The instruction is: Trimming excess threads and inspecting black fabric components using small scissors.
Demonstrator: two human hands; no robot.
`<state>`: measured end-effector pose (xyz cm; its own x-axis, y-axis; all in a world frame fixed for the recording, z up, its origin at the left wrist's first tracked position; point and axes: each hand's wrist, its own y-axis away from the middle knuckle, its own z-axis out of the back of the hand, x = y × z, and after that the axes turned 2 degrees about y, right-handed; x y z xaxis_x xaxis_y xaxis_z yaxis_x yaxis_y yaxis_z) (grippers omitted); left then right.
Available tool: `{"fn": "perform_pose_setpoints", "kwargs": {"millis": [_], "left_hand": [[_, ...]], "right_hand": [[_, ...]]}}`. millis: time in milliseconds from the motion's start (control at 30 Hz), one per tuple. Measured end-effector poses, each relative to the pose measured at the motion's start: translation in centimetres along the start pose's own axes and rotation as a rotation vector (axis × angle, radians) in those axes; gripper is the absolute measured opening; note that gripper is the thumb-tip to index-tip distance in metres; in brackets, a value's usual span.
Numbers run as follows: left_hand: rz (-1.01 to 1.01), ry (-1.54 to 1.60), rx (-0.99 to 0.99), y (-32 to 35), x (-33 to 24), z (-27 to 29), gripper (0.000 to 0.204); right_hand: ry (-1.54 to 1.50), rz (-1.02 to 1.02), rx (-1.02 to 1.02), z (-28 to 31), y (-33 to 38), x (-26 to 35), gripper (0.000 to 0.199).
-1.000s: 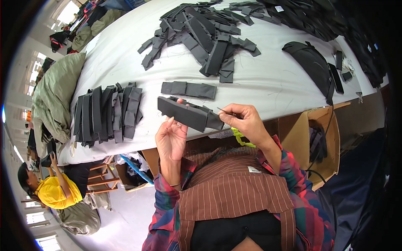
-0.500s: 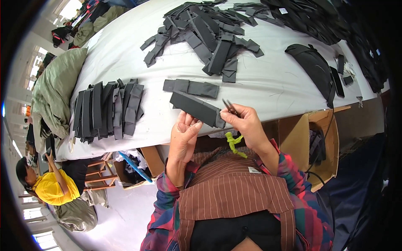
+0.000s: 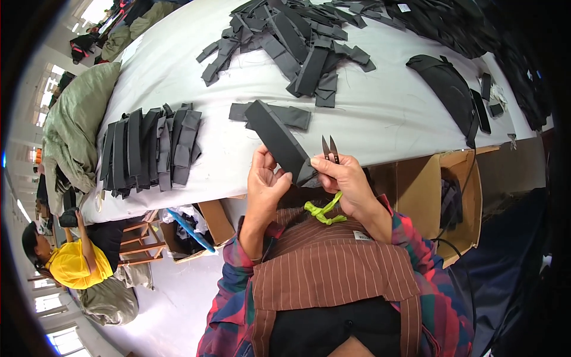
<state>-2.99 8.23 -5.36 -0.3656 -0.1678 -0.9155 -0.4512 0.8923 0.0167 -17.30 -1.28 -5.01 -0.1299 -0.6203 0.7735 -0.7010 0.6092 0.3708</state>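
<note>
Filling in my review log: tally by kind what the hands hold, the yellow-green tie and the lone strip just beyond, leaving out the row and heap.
Dark strips: 2, the held strip in the left hand and the lone strip on the table
Snips: 1, in the right hand
Yellow-green tie: 1
Total: 4

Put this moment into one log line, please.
left hand: holds dark fabric strip | right hand: holds small snips, near strip's end | table: strip row, loose strip pile
</note>
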Motion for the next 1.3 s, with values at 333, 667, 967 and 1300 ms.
{"fn": "perform_pose_setpoints", "kwargs": {"millis": [333, 667, 967, 1300], "left_hand": [[-0.042, -0.062, -0.039, 0.3, 0.2, -1.2, 0.105], [-0.012, -0.006, -0.138, 0.0, 0.1, 0.4, 0.047], [-0.03, -0.01, -0.15, 0.1, -0.1, 0.0, 0.045], [-0.017, -0.058, -0.149, 0.2, 0.2, 0.0, 0.045]], "right_hand": [[0.2, -0.008, 0.06, -0.5, 0.1, 0.5, 0.021], [0.794, 0.392, 0.069, 1.7, 0.8, 1.7, 0.022], [0.778, 0.362, 0.107, 1.0, 1.2, 0.1, 0.017], [1.023, 0.738, -0.05, 0.4, 1.3, -0.1, 0.015]]}}
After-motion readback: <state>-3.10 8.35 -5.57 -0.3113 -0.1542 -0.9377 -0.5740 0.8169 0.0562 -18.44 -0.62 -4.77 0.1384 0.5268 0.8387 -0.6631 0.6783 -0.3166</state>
